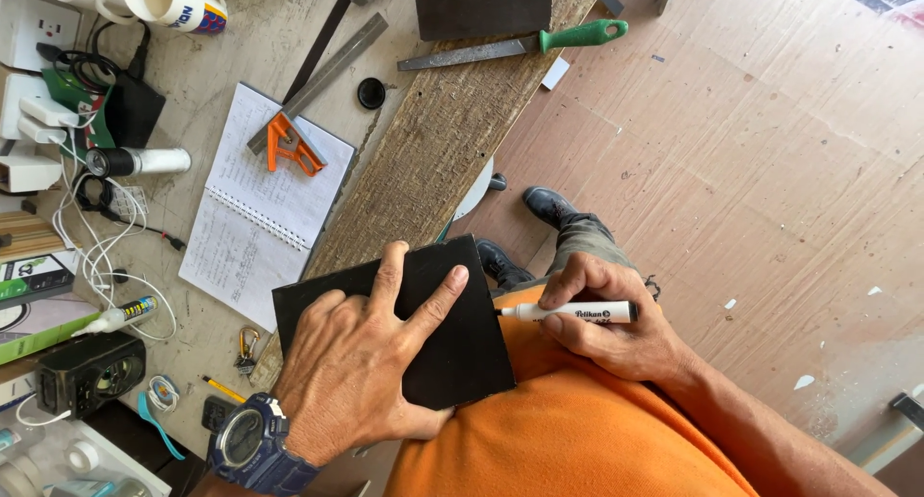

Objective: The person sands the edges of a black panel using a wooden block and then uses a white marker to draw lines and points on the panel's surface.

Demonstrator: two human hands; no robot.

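Head view: left hand (pixel 361 362) spread flat, pinning black panel (pixel 423 324) on plank (pixel 423 151); right hand (pixel 616 319) gripping white marker (pixel 573 311) at panel's edge; no mark visible yet.

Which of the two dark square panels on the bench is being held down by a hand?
The near black panel, pinned under the spread left hand at the plank's end. The other panel lies untouched at the far end.

Matt black board (pixel 452 348), glossy white plastic marker (pixel 577 311), rough weathered wooden plank (pixel 452 122)
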